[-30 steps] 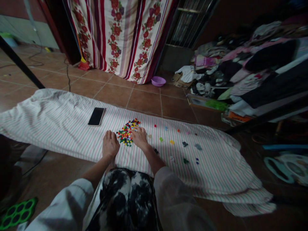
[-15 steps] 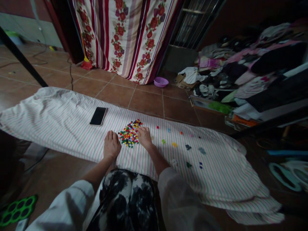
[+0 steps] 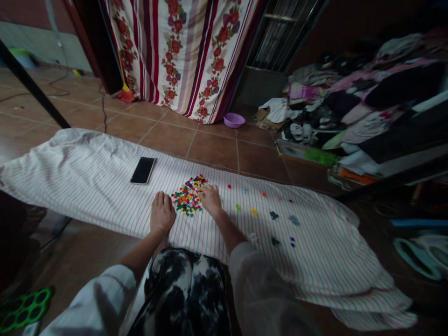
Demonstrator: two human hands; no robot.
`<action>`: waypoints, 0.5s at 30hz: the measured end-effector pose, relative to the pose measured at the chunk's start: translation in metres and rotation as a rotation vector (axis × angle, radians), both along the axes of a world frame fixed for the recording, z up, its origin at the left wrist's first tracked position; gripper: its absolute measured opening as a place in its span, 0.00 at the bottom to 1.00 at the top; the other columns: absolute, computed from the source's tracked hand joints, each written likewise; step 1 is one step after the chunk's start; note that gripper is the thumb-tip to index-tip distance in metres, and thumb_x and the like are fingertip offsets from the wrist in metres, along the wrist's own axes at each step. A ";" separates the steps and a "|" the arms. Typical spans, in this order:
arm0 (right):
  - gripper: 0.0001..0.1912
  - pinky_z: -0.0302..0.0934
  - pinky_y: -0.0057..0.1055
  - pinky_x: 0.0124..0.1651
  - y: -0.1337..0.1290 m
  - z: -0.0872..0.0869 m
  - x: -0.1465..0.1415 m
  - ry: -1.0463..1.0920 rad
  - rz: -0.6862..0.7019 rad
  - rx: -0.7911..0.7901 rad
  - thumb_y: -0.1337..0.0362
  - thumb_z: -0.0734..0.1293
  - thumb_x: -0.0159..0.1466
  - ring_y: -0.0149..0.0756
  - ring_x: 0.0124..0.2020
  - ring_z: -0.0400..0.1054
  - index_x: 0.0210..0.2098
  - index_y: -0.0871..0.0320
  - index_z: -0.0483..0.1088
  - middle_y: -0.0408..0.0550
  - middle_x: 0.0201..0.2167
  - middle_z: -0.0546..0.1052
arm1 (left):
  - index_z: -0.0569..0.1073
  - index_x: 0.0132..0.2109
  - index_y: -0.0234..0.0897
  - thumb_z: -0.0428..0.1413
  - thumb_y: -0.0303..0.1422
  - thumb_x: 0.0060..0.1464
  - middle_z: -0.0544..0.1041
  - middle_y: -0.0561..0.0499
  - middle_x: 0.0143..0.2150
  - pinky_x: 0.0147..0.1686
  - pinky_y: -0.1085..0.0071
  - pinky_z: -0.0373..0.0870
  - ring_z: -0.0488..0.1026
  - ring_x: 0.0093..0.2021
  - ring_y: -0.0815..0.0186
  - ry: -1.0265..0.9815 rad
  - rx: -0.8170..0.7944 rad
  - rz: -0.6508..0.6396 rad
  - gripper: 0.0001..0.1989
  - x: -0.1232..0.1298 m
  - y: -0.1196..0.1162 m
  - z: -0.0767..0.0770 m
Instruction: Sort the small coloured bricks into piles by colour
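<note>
A heap of tiny multicoloured pieces (image 3: 188, 196) lies on a striped cloth (image 3: 105, 186) spread on the floor. My right hand (image 3: 210, 198) rests against the heap's right edge, fingers on or among the pieces; I cannot tell if it holds one. My left hand (image 3: 162, 213) lies palm down on the cloth just left of the heap, holding nothing. Small sorted groups of pieces, such as a yellow group (image 3: 254, 212) and a dark teal group (image 3: 274, 215), are spaced out to the right. A black smartphone (image 3: 143, 170) lies face up beyond my left hand.
Brown floor tiles (image 3: 213, 150) surround the cloth. A purple plastic basin (image 3: 234, 120) stands by a floral curtain (image 3: 178, 51). A large pile of clothes (image 3: 350, 102) fills the right side. A green perforated mat (image 3: 26, 309) lies at lower left.
The view has shifted slightly, moving the scene rightward in the frame. Both hands stay beside the heap, and my right hand sits a little further from its centre.
</note>
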State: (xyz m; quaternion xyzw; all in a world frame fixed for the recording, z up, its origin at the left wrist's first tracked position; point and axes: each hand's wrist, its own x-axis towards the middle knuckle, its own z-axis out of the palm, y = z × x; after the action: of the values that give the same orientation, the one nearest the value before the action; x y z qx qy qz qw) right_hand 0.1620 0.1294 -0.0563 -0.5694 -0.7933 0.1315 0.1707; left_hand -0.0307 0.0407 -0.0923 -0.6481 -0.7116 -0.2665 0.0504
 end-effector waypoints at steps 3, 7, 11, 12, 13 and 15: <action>0.12 0.53 0.36 0.54 0.002 0.004 -0.006 -0.055 -0.021 -0.007 0.63 0.62 0.68 0.42 0.51 0.62 0.41 0.54 0.78 0.50 0.43 0.78 | 0.70 0.47 0.31 0.43 0.27 0.61 0.71 0.31 0.56 0.60 0.50 0.63 0.63 0.63 0.47 0.012 0.010 0.008 0.13 0.000 0.000 0.000; 0.11 0.52 0.37 0.55 0.003 0.010 -0.012 -0.131 -0.039 -0.019 0.60 0.64 0.68 0.43 0.51 0.62 0.41 0.55 0.78 0.52 0.44 0.78 | 0.70 0.47 0.31 0.44 0.26 0.60 0.71 0.31 0.56 0.60 0.49 0.63 0.63 0.64 0.47 0.002 0.015 0.001 0.13 -0.001 0.000 0.000; 0.10 0.53 0.39 0.55 0.006 0.015 -0.018 -0.180 -0.070 -0.024 0.60 0.65 0.67 0.45 0.52 0.62 0.42 0.54 0.77 0.53 0.44 0.77 | 0.70 0.48 0.31 0.44 0.27 0.60 0.71 0.32 0.56 0.60 0.48 0.63 0.62 0.64 0.46 0.004 0.015 0.004 0.13 0.000 0.000 -0.001; 0.09 0.53 0.39 0.55 0.007 0.016 -0.020 -0.188 -0.079 -0.032 0.60 0.65 0.66 0.45 0.52 0.62 0.42 0.54 0.77 0.53 0.44 0.77 | 0.70 0.48 0.31 0.43 0.27 0.60 0.71 0.32 0.56 0.60 0.49 0.63 0.63 0.64 0.46 0.006 0.020 0.007 0.13 0.000 0.000 -0.001; 0.09 0.53 0.39 0.55 0.007 0.016 -0.021 -0.192 -0.086 -0.040 0.61 0.65 0.66 0.45 0.52 0.62 0.42 0.54 0.77 0.53 0.44 0.77 | 0.70 0.48 0.31 0.43 0.27 0.61 0.71 0.32 0.57 0.60 0.48 0.63 0.63 0.64 0.46 0.008 0.024 0.008 0.14 0.000 0.000 -0.001; 0.10 0.54 0.39 0.55 0.007 0.017 -0.024 -0.190 -0.090 -0.053 0.63 0.65 0.66 0.45 0.52 0.62 0.42 0.55 0.77 0.53 0.45 0.77 | 0.70 0.49 0.30 0.44 0.27 0.61 0.71 0.31 0.57 0.60 0.48 0.63 0.62 0.64 0.46 0.012 0.028 0.007 0.14 0.000 0.000 -0.003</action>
State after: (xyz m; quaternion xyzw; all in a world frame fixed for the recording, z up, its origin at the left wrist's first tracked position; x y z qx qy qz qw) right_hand 0.1385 0.1366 -0.0391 -0.6187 -0.7758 0.0902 0.0851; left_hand -0.0307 0.0408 -0.0948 -0.6463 -0.7098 -0.2725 0.0648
